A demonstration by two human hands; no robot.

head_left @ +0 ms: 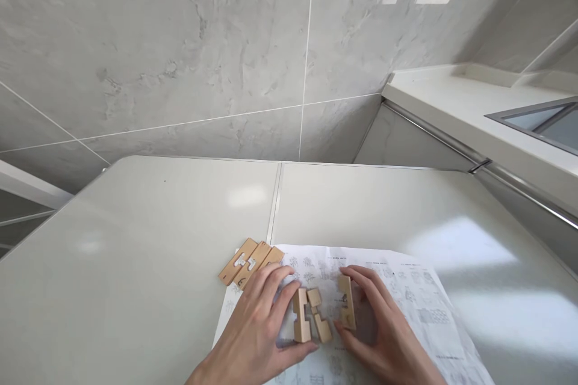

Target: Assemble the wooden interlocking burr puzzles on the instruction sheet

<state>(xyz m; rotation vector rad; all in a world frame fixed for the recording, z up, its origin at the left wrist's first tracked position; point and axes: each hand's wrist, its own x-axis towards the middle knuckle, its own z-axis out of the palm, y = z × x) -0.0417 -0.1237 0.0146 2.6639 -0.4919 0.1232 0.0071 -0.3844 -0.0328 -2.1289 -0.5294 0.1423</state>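
Observation:
My left hand (266,319) is curled around a notched wooden puzzle piece (301,319), its index finger at the far end and thumb at the near end. On the right, my right hand (372,319) grips another notched wooden piece (347,307) between fingers and thumb. Between the hands is a third wooden piece (321,326) with a narrow middle and a blocky end, slightly slanted. Just beyond my left hand, several flat wooden pieces with cutouts (247,260) lie side by side, partly hidden by my fingers.
Under the hands lies a large printed sheet (419,313) with small line diagrams. It rests on a glossy white table (158,240) with a seam across it. A grey tiled wall (203,42) rises behind, and a white ledge (474,96) stands at the right.

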